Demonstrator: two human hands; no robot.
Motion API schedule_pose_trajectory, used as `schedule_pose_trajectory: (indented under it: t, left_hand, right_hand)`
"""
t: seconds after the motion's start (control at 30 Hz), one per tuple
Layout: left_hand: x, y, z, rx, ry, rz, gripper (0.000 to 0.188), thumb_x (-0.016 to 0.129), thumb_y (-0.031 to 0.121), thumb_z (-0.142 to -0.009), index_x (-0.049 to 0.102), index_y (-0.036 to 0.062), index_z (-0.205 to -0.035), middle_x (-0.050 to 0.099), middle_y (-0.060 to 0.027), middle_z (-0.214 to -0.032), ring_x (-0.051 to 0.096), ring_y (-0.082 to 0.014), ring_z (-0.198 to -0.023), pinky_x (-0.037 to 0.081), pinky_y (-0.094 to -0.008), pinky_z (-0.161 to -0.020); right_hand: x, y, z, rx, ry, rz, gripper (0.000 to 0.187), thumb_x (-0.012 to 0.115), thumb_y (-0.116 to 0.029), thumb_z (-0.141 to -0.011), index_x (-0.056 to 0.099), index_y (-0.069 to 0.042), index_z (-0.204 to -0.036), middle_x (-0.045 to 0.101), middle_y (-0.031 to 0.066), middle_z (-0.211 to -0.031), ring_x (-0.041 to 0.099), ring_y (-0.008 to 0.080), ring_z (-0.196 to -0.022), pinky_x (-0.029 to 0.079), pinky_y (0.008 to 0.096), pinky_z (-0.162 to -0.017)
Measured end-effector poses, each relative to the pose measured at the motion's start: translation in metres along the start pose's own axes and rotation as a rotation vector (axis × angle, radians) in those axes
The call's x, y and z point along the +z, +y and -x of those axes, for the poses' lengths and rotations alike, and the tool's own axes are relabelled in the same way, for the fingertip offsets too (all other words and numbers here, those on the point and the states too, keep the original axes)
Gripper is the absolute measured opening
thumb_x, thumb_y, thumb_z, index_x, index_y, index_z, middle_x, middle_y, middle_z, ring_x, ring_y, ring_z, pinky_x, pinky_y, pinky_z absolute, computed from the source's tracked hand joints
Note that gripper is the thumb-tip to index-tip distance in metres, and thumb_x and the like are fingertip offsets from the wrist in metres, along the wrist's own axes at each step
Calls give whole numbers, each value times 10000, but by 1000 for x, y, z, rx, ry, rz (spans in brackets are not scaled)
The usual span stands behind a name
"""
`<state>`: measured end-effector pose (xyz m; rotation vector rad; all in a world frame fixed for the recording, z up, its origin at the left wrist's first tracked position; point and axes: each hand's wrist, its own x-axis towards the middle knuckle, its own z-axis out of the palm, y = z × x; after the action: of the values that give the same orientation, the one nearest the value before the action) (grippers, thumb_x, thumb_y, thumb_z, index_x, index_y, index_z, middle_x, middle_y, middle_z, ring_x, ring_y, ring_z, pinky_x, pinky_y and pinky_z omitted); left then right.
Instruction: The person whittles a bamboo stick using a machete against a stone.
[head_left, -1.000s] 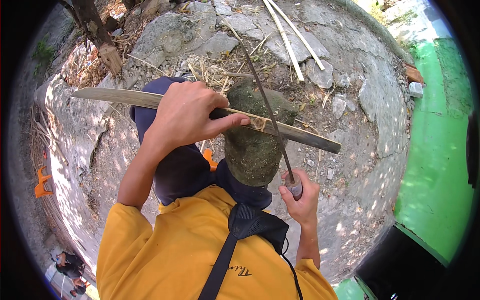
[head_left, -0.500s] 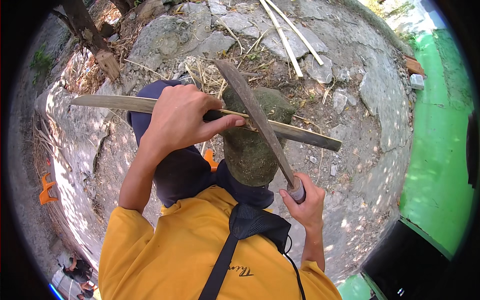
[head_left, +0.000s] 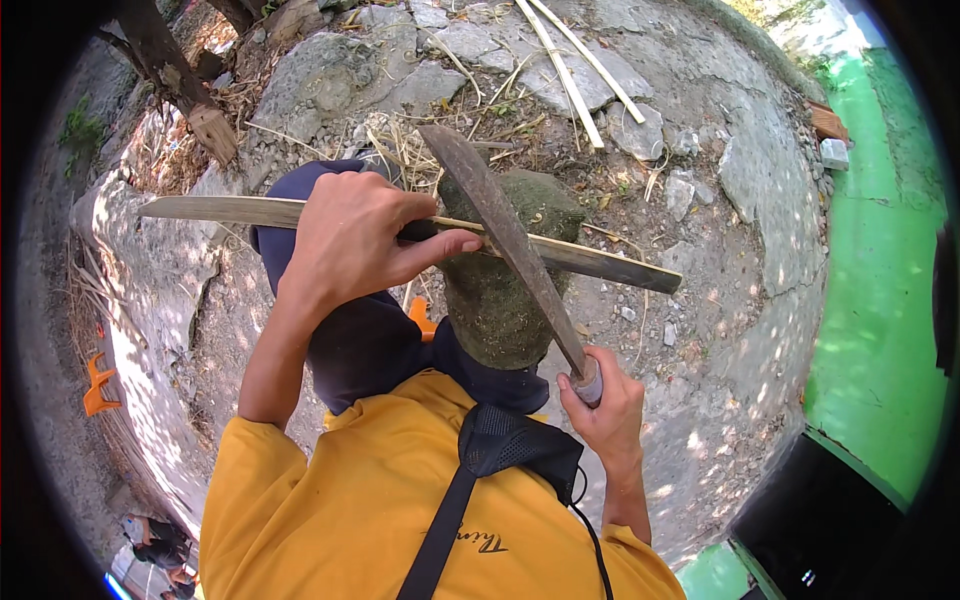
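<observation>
Cracked ground [head_left: 740,340] is stretching beneath the slat [head_left: 615,264], which is running left to right above the trousers [head_left: 362,345]. The left hand [head_left: 352,232] is gripping the slat; the knife [head_left: 498,218] is crossing it diagonally beside that thumb [head_left: 450,243], the right hand [head_left: 612,412] clasping its handle [head_left: 588,384] on the slat's body side.

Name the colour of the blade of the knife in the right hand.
The blade is dark greyish brown, seen best in the head view.

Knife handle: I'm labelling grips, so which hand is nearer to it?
Right. The right hand is wrapped around the knife handle; the left hand is apart from it, farther forward and to its left, holding the long strip.
</observation>
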<state>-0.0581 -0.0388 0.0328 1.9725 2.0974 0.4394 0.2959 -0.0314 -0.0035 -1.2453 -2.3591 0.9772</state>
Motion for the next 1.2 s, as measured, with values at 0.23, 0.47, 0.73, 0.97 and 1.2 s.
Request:
schedule_pose_trajectory:
  t: [0.23,0.47,0.73,0.97,1.2]
  left_hand:
    - [4,2,1,42,45,-8,620,744,682,-877,705,103,-655,532,-104,-469,586,-330,-463,431,-409,-467]
    - [4,1,4,37,52,-7,461,847,555,-831,788,105,-751,618,-60,-525,631,-261,-488,434,-374,-493]
    - [5,-2,8,29,100,-18,455,855,548,-819,775,107,-741,640,-65,-548,649,-265,-504,459,-373,-504]
    - [2,0,8,10,82,-30,527,817,597,-845,719,109,-673,575,-72,-503,614,-286,-482,423,-397,-487]
    - [3,0,5,13,66,-37,586,778,643,-862,678,114,-633,513,-79,-472,574,-313,-469,386,-412,-472]
  right_hand:
    - [2,-7,-12,14,-21,12,418,847,-245,-871,653,-31,-1173,721,190,-802,725,383,-663,545,435,-569]
    - [13,-15,-29,-56,33,85,440,847,-270,-877,641,-37,-1188,728,187,-807,727,387,-655,553,443,-559]
    - [26,-25,-42,-74,93,98,415,842,-266,-888,648,-36,-1174,723,183,-793,725,378,-642,547,430,-547]
    - [16,-18,-51,294,-194,-629,282,747,-243,-960,687,-8,-1106,616,36,-603,610,116,-503,454,293,-496]
    - [11,0,-41,253,-228,-717,285,646,-241,-980,708,-3,-1124,566,-19,-571,530,54,-466,415,244,-466]
